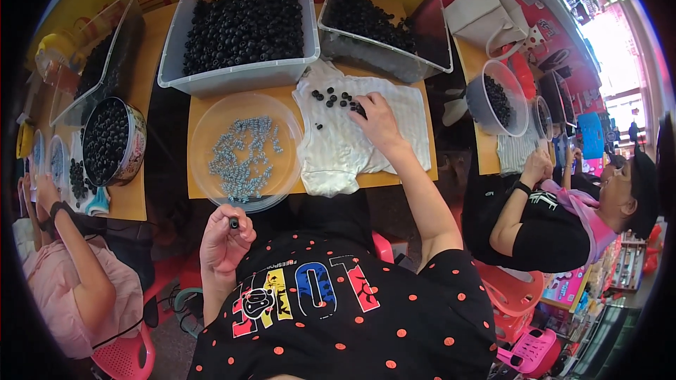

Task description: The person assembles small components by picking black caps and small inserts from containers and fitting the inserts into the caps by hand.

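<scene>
Assembling small black beads over a cloth.
Left hand (224, 239) pinches one bead (234, 223); right hand (377, 118) fingers close on loose beads (336, 98) on the white cloth (352, 141), likely picking next.

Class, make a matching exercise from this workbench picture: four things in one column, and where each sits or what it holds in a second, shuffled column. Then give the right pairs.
Things
1. white cloth
2. round clear dish
3. left hand
4. right hand

Descriptions
A. raised near the chest, pinching one small dark piece
B. holds small grey-blue screws
C. spread on the table with a few loose black beads on it
D. reaching onto the cloth, fingers on the beads

Pairs: 1-C, 2-B, 3-A, 4-D
</scene>
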`<state>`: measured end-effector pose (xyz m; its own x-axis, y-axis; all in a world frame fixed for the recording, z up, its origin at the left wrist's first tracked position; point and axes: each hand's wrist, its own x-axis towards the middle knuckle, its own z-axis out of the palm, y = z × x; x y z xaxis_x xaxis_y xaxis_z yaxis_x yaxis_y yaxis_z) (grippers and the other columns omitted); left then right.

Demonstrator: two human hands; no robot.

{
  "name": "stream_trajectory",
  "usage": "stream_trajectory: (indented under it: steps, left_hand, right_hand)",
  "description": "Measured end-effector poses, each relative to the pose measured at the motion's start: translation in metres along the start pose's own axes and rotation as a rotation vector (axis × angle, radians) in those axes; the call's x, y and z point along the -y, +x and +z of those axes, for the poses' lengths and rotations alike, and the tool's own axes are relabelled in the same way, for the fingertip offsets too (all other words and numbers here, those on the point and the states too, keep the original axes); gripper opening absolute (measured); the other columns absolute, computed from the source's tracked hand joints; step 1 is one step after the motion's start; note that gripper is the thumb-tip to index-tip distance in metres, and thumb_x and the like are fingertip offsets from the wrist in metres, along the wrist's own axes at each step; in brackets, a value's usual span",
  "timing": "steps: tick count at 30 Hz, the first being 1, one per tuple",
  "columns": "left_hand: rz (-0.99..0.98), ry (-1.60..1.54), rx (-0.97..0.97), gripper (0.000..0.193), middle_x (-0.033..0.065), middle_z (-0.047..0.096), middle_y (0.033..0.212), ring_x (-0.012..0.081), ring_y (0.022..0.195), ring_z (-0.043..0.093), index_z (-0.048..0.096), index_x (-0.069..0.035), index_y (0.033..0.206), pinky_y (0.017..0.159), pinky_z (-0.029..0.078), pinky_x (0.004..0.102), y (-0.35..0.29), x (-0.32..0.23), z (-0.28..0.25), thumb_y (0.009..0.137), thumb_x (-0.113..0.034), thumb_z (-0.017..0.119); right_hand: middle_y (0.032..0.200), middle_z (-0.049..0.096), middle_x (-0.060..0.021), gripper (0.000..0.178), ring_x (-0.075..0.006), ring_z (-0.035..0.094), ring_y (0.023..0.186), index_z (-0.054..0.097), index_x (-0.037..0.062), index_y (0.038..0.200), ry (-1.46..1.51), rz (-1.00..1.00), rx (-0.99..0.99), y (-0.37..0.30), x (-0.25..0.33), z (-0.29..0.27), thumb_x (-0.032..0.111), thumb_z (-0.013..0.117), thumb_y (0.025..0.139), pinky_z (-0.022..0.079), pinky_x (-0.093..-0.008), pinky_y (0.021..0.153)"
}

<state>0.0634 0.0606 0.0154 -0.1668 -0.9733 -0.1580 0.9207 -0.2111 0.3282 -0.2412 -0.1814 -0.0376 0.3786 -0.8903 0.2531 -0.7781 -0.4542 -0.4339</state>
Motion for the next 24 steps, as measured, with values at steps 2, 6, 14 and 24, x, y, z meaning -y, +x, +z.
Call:
stream_trajectory:
  steps: [2,6,14,24]
  left_hand:
    - [-0.008,0.004,0.0,0.015,0.0121,0.059,0.085,0.0201,0.073,0.056,0.058,-0.002,0.098,0.065,0.045,0.0302,0.002,0.002,0.0,0.088,-0.013,0.06]
    - [-0.039,0.022,-0.001,0.015,0.0121,0.059,0.085,0.0199,0.074,0.056,0.058,-0.001,0.098,0.066,0.046,0.0302,0.005,0.005,0.003,0.088,-0.013,0.06]
    - [-0.201,0.023,-0.277,0.014,0.0095,0.061,0.084,0.016,0.073,0.061,0.057,-0.002,0.101,0.071,0.055,0.0294,0.03,0.016,0.022,0.09,-0.011,0.058]
    - [-0.222,-0.014,-0.312,0.018,0.0075,0.062,0.084,0.0153,0.074,0.062,0.058,-0.002,0.102,0.071,0.056,0.0285,0.038,0.023,0.016,0.089,-0.014,0.062]
  right_hand:
    - [0.099,0.058,-0.017,0.028,-0.0333,0.056,0.098,0.062,0.0049,0.105,0.041,-0.071,-0.042,-0.01,-0.003,-0.006,0.015,0.065,0.08,0.048,-0.0409,0.082]
    - [0.107,0.062,-0.0159,0.027,-0.0268,0.06,0.101,0.061,0.003,0.111,0.389,0.05,-0.112,-0.027,-0.012,-0.008,0.008,0.06,0.085,0.048,-0.0328,0.085]
    - [0.102,0.067,-0.0074,0.021,-0.0125,0.062,0.091,0.063,-0.0023,0.107,0.89,0.351,-0.379,-0.036,-0.033,-0.003,0.006,0.052,0.091,0.047,-0.0221,0.078]
    - [0.084,0.063,-0.0116,0.01,-0.0229,0.061,0.074,0.068,0.0022,0.089,0.297,0.246,-0.375,-0.033,0.0,-0.022,0.005,0.063,0.081,0.048,-0.0307,0.068]
